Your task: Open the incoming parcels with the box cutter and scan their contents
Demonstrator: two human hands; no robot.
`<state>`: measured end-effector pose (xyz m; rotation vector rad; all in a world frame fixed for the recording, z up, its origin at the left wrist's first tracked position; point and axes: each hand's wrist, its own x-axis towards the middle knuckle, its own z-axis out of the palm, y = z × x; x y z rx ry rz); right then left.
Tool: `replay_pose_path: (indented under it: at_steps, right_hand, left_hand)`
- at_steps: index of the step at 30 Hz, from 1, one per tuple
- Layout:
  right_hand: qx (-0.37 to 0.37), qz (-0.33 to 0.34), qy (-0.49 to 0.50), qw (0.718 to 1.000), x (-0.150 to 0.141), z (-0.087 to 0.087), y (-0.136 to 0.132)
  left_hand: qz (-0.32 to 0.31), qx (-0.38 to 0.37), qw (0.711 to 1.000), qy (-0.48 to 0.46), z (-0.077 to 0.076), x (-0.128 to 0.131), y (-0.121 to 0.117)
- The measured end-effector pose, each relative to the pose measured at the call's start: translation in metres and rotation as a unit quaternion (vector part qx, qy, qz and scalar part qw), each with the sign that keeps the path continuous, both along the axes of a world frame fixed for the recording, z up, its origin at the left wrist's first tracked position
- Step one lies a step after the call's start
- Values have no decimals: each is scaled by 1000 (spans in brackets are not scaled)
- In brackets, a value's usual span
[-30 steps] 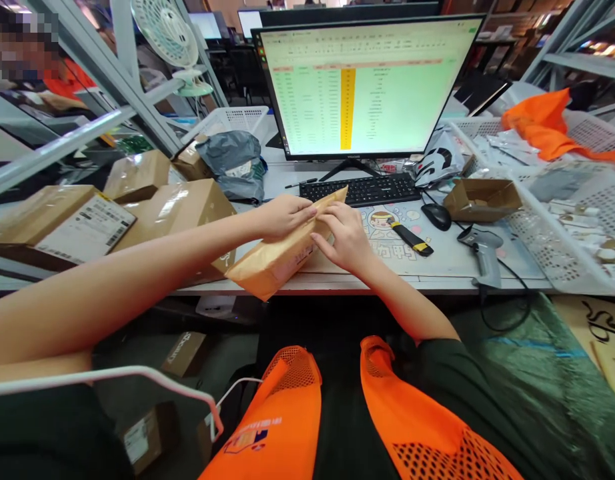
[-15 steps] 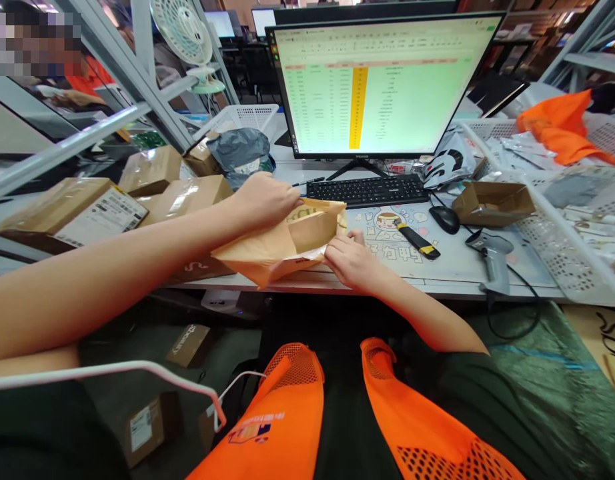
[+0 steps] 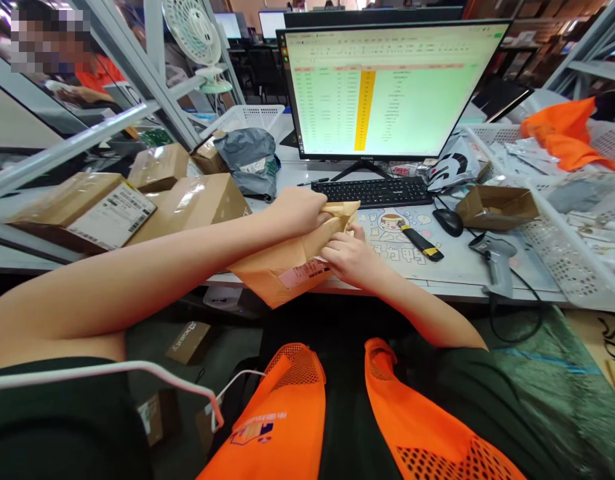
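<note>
A tan paper mailer (image 3: 275,265) is held at the front edge of the desk, with a pinkish printed label (image 3: 303,272) on its near side. My left hand (image 3: 300,210) is closed on the top edge of the mailer at its far side. On the near side, my right hand (image 3: 350,259) grips the mailer's edge with bent fingers. The mailer's opening is mostly hidden between my hands, and I cannot see what is inside. To the right of my right hand lies a black and yellow box cutter (image 3: 421,241).
Cardboard boxes (image 3: 187,207) and a grey plastic parcel (image 3: 250,160) stand at left. Behind my hands are a keyboard (image 3: 380,192) and monitor (image 3: 397,93). A mouse (image 3: 448,222), barcode scanner (image 3: 495,260), small open box (image 3: 497,205) and white basket (image 3: 570,247) are at right.
My left hand has moved right, closer to my right hand, with the mailer's top edge. The mailer's wide opening has narrowed, and its label has come into view.
</note>
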<state>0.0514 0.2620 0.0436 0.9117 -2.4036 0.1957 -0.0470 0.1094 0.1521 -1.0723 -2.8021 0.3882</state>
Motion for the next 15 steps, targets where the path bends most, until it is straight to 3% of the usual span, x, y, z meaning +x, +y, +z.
replay_pose_path:
  at_steps: [4, 7, 13, 15]
  right_hand:
    - [11, 22, 3, 1000, 6, 3, -4]
    - [5, 39, 25, 999, 13, 2, 1]
    - [-62, 39, 48, 996, 32, -5, 32]
    - [-71, 42, 39, 996, 38, -7, 40]
  left_hand:
    - [-105, -1, 994, 43, 4, 2, 24]
    - [-165, -54, 984, 47, 5, -2, 36]
    - [-50, -71, 995, -39, 6, -33, 29]
    - [-44, -57, 995, -75, 6, -39, 26]
